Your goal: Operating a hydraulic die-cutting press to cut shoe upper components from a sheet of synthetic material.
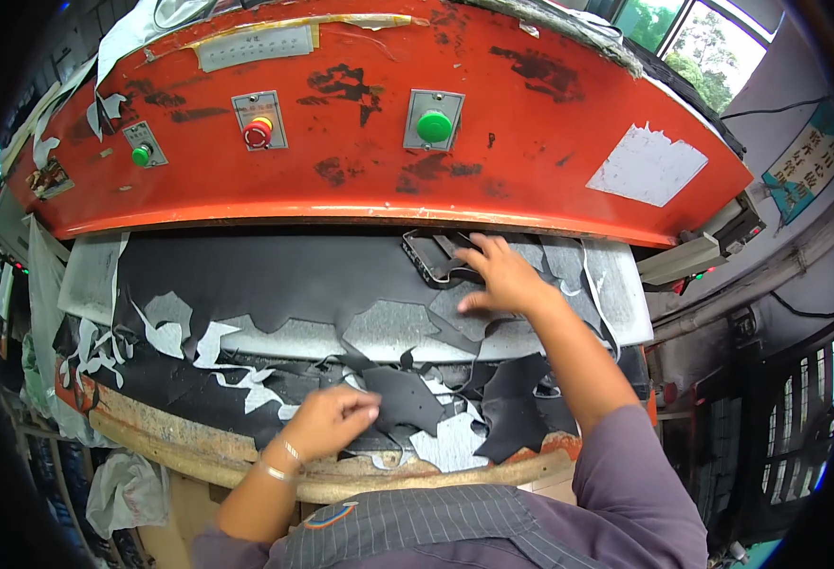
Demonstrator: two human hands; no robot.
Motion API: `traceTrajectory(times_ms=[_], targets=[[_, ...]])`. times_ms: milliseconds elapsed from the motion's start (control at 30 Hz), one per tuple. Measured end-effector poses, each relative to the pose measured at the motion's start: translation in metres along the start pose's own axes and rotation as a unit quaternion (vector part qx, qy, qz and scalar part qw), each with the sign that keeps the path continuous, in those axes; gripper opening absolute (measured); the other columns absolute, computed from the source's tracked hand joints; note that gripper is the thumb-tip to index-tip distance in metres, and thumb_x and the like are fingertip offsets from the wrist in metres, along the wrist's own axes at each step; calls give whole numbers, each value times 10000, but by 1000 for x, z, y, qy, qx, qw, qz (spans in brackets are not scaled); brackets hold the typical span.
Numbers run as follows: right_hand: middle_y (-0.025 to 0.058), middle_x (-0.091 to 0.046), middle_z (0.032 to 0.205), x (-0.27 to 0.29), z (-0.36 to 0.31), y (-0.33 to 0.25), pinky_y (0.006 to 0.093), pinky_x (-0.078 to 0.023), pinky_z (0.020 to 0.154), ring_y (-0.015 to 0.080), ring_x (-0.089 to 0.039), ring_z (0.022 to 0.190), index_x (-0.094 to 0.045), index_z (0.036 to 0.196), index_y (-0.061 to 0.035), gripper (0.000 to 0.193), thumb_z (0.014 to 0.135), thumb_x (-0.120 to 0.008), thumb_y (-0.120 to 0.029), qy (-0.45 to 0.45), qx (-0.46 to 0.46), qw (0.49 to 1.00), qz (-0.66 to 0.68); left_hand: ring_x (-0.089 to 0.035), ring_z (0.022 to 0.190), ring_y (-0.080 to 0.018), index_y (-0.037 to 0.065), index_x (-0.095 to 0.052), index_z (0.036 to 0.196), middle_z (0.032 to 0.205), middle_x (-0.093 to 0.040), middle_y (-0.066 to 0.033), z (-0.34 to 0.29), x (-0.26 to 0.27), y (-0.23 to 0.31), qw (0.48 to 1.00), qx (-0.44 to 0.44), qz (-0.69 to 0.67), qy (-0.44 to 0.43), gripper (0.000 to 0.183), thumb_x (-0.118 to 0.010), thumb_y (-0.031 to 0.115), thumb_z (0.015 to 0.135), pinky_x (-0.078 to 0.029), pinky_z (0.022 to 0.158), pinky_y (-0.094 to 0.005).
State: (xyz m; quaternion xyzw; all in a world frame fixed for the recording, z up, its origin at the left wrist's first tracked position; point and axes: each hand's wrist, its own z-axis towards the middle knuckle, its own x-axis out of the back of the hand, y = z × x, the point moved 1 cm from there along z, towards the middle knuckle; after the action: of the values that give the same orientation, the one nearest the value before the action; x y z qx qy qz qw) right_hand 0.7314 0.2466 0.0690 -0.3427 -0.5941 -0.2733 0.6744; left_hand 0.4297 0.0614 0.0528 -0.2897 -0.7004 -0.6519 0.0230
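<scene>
Far left, a crinkled white plastic bag (127, 493) hangs below the rough, curved wooden edge (170, 431), and above that edge curls a tangle of ragged white scraps (99, 353). Across the middle, here's the smooth, matte black sheet (237, 275), its lower border bitten into jagged curves, spread over a pale, scuffed slab (640, 299). Overhead runs the glossy orange-red machine front (360, 180), smeared with dark marks and carrying 3 round buttons on metal plates: 1 small green, 1 red, 1 larger green.

Low in the centre comes the left hand (334, 417), 2 silvery bands at its wrist, fingers loosely curled and gap narrow; whether it pinches anything, I cannot tell. Just beside it sits a supple black piece (403, 398) with scalloped edges, and below that a fuzzy white offcut (450, 443).

Farther right, at the back, lies the angular metal frame (426, 261), hollow and thin-walled, at the black sheet's right end. Over it the right hand (502, 277) spreads wide, fingers splayed; contact with the metal, I cannot tell.
</scene>
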Motion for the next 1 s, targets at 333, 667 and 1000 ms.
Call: traceTrajectory(times_ms=[333, 667, 1000], targets=[[236, -410, 1289, -22, 30, 23, 435, -356, 1025, 404, -385, 1224, -588, 1181, -126, 677, 594, -859, -326, -14, 19, 987, 162, -640, 864, -149, -12, -349, 1410, 1398, -405, -190, 185, -27, -32, 978, -29, -177, 103, 752, -725, 71, 764, -523, 764, -282], [208, -416, 1268, -28, -100, -41, 388, -349, 1027, 343, -414, 1218, -498, 1319, -76, 747, 703, -817, -353, -45, -90, 923, 372, -547, 1059, -346, 72, -446, 1345, 1233, -462, -181, 208, -59, -2, 978, -164, 91, 94, 705, -713, 17, 694, -475, 866, -357], [215, -498, 1280, -9, -81, -3, 409, -348, 1036, 351, -451, 1224, -557, 1214, -72, 673, 649, -808, -336, 128, -130, 917, 355, -589, 802, -309, 88, -626, 835, 853, -573, -111, 120, -140, -12, 924, -344, 164, -27, 93, -604, 102, 747, -496, 683, -413]])
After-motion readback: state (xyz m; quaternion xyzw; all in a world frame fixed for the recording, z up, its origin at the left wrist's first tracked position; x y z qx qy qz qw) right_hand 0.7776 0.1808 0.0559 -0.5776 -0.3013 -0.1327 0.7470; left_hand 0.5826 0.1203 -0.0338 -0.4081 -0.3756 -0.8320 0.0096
